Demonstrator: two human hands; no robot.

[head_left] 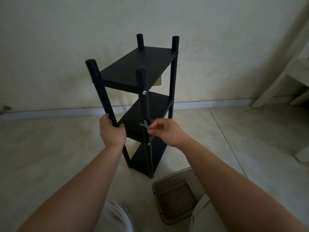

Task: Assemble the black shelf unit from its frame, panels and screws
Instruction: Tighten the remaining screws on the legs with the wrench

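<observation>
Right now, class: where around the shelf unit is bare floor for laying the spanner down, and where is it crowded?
Bare floor lies left of the shelf unit, up to the skirting, and right of it toward the pale furniture. Crowded: near the tray at its foot, and where the hands, left and right, work the spanner.

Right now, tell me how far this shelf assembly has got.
Done: the black shelf unit stands upright with three panels fixed between four round posts, and a silver screw sits at the top panel. In hand: the left hand grips the front-left post while the right hand pinches a small flat grey spanner at the middle panel's joint. Left: tightening there; the other joints' tightness is unclear.
</observation>
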